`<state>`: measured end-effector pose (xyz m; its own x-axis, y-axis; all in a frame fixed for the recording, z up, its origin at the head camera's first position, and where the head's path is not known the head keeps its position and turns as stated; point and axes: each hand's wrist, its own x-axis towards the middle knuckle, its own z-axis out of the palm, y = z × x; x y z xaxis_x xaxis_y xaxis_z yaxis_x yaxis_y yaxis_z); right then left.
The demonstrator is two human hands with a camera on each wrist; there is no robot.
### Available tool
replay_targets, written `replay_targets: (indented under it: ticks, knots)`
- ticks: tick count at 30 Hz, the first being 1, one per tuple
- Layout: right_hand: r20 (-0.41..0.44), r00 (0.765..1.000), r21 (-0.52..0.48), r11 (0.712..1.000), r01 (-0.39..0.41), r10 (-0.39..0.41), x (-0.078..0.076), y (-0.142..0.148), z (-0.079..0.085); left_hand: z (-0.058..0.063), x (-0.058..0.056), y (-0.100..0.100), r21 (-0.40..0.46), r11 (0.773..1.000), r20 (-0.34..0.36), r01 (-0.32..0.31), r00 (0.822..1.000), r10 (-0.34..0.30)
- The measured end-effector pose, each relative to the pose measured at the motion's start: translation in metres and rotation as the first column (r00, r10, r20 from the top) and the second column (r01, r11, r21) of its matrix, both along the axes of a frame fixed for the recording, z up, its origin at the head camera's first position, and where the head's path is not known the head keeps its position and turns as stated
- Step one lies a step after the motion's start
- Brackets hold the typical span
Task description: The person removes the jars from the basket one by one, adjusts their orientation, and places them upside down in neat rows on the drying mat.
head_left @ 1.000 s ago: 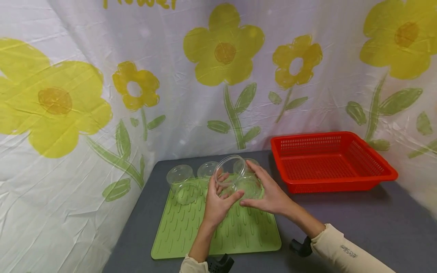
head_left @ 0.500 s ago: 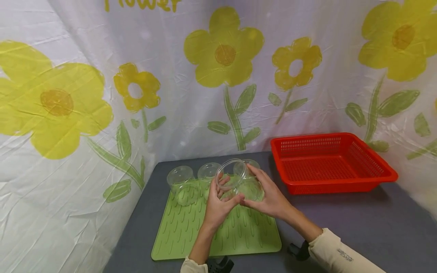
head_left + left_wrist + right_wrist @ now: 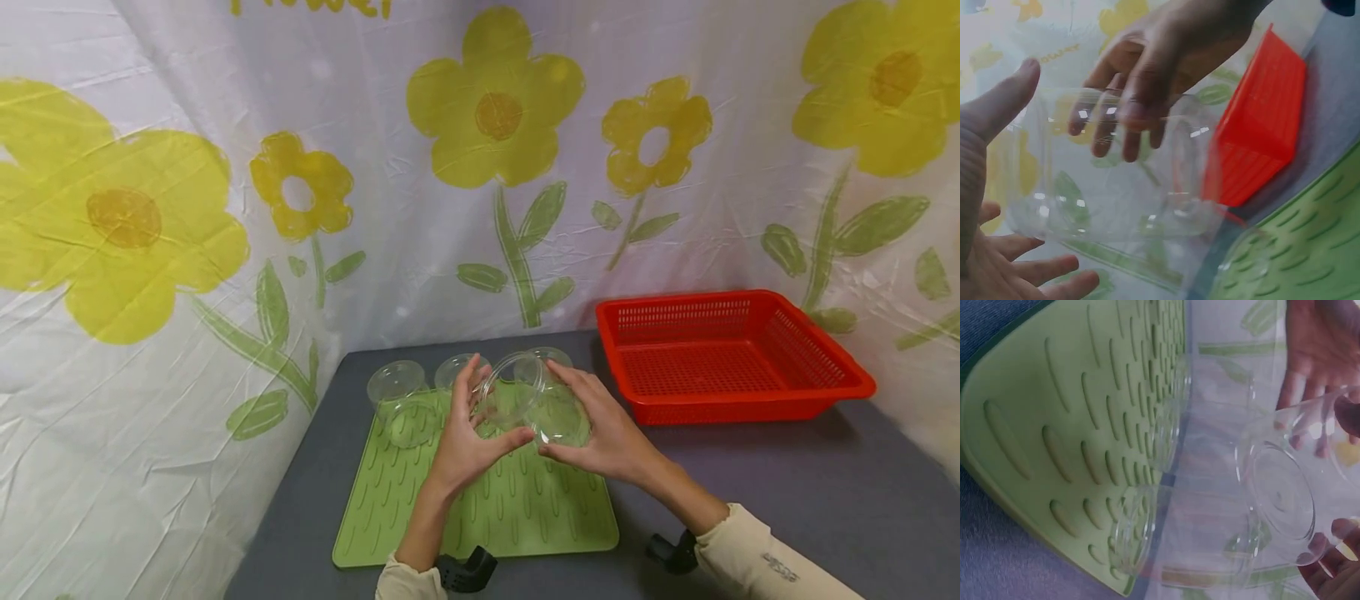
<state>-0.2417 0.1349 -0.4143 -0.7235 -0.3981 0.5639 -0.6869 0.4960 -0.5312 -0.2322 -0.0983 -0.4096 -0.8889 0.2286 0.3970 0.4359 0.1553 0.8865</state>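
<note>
My right hand [image 3: 611,433] grips a clear plastic jar [image 3: 564,417] by its side, thumb and fingers round it. The jar is tilted above the green mat [image 3: 480,517], its open mouth turned toward my left hand [image 3: 465,437]. That left hand is spread at the mouth end, thumb apart from its straight fingers. In the left wrist view, the left thumb stands beside the rim of the held jar [image 3: 1116,181]; fingertip contact is hard to tell. The right wrist view shows the jar's round base [image 3: 1282,494]. Behind it are a left clear jar [image 3: 397,396], a middle one [image 3: 453,371] and a right one [image 3: 546,358].
A red perforated basket [image 3: 750,410] stands at the back right of the dark grey table [image 3: 712,467]. A white curtain [image 3: 405,250] printed with yellow flowers hangs behind and to the left. The other jars stand along the mat's far edge.
My left hand has drawn slightly left and its fingers have opened away from the jar's rim. My right hand and the jar have shifted slightly right.
</note>
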Motion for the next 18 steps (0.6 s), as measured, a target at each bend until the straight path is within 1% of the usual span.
replay_targets:
  ticks: [3,5,8,11,15,18]
  knots:
    - [-0.043,0.999,0.035,0.999,-0.014,0.016,-0.001,0.001,0.0,0.009,-0.001,-0.002,-0.079,0.997,-0.018,0.007,1.0,-0.008]
    - [-0.071,0.997,0.057,0.998,-0.025,0.029,-0.002,0.002,0.0,0.014,-0.002,-0.003,-0.136,0.991,-0.019,0.01,1.0,-0.012]
    - [-0.117,0.992,0.089,0.996,-0.027,0.037,-0.002,0.002,-0.002,0.02,-0.002,-0.002,-0.21,0.977,-0.015,0.021,1.0,-0.025]
    - [-0.158,0.987,0.124,0.992,-0.017,0.037,-0.002,0.002,-0.003,0.024,0.0,-0.002,-0.286,0.958,-0.029,0.012,0.999,-0.022]
    - [-0.195,0.98,0.156,0.988,-0.015,0.046,-0.001,0.002,-0.004,0.026,0.0,-0.003,-0.344,0.939,-0.064,-0.011,0.998,-0.012]
    - [-0.201,0.978,0.163,0.986,-0.015,0.048,0.001,0.002,-0.003,0.026,-0.001,-0.003,-0.346,0.938,-0.063,-0.01,0.998,-0.013]
